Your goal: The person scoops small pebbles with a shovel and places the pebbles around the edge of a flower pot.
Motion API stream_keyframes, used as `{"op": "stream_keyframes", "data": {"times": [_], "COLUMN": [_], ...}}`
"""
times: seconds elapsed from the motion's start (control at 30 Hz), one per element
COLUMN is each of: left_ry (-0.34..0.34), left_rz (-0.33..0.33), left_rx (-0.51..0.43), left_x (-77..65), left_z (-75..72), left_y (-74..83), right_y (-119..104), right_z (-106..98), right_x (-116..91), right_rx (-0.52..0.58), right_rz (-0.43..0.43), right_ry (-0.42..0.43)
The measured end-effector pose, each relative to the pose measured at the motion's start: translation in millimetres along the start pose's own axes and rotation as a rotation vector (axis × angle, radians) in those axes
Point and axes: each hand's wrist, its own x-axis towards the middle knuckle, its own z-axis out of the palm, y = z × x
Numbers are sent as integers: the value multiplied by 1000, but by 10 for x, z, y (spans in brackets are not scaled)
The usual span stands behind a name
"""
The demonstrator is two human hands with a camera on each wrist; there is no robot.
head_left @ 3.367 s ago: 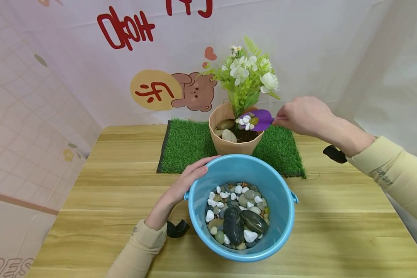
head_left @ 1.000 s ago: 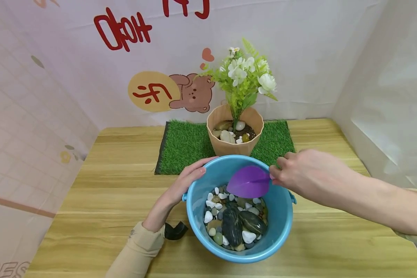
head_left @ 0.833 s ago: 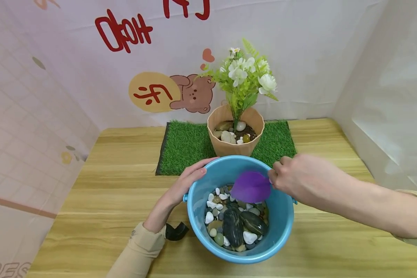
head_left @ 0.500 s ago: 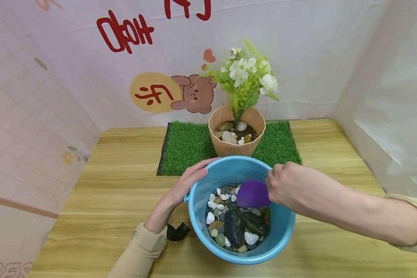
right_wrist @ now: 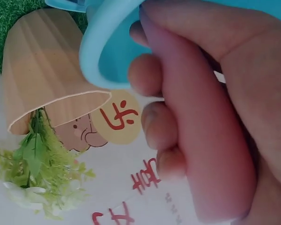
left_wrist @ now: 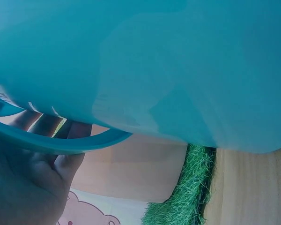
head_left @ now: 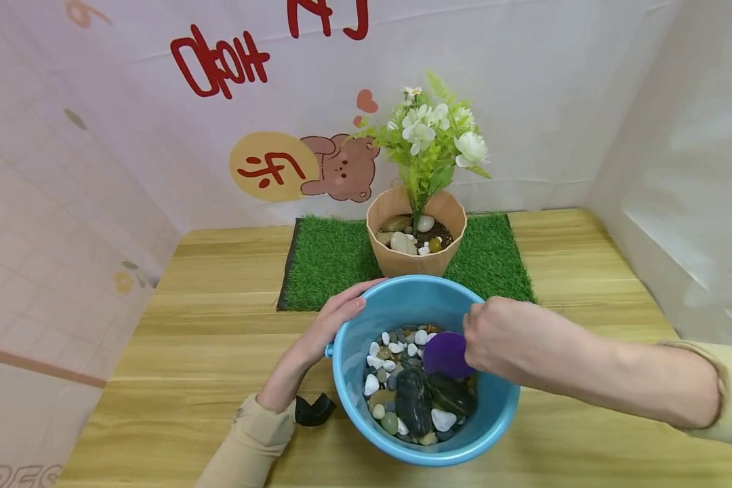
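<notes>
A blue bucket [head_left: 423,459] with pebbles [head_left: 383,398], white stones and two large dark stones inside stands at the table's front. My right hand [head_left: 512,339] grips the pink handle [right_wrist: 201,122] of a small shovel, fingers wrapped round it in the right wrist view. Its purple blade [head_left: 446,355] dips into the bucket, low against the pebbles at the right; its tip is hard to see. My left hand [head_left: 332,322] rests against the bucket's upper left side, fingers extended along the outside. In the left wrist view the blue bail handle [left_wrist: 61,145] crosses in front of those fingers.
Behind the bucket a peach flowerpot [head_left: 411,264] holds white flowers [head_left: 421,129], soil and several stones. It stands on a green turf mat [head_left: 323,257] on the wooden table [head_left: 213,332]. A printed cloth [head_left: 537,102] closes off the back.
The shovel, earlier loaded with stones over the flowerpot, has moved into the bucket and down to the pebbles. White and yellowish stones now lie in the pot. My left hand has stayed put.
</notes>
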Motion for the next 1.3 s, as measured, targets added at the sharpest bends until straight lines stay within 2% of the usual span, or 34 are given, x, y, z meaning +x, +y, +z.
{"op": "stream_keyframes", "data": {"times": [0.2,0.4,0.6,0.83,0.9,1.07,1.3], "left_ry": [8,-2,2,0,3,-1,4], "left_rz": [3,3,7,2,1,4,7], "left_rx": [-12,-20,-20,-14,-15,-18,-18], "left_x": [11,17,15,23,24,20,30], "left_z": [-4,3,14,27,30,44,14], "left_y": [10,26,33,11,4,-6,-3], "right_y": [82,116,25,52,79,80,14], "right_z": [88,116,135,205,214,214,215], "right_x": [-14,-13,51,86,89,96,116], "right_rx": [176,269,357,538,573,589,434], "right_rz": [-4,-13,-69,-65,-78,-95,-118], "right_ry": [19,24,24,-50,-49,-15,43]}}
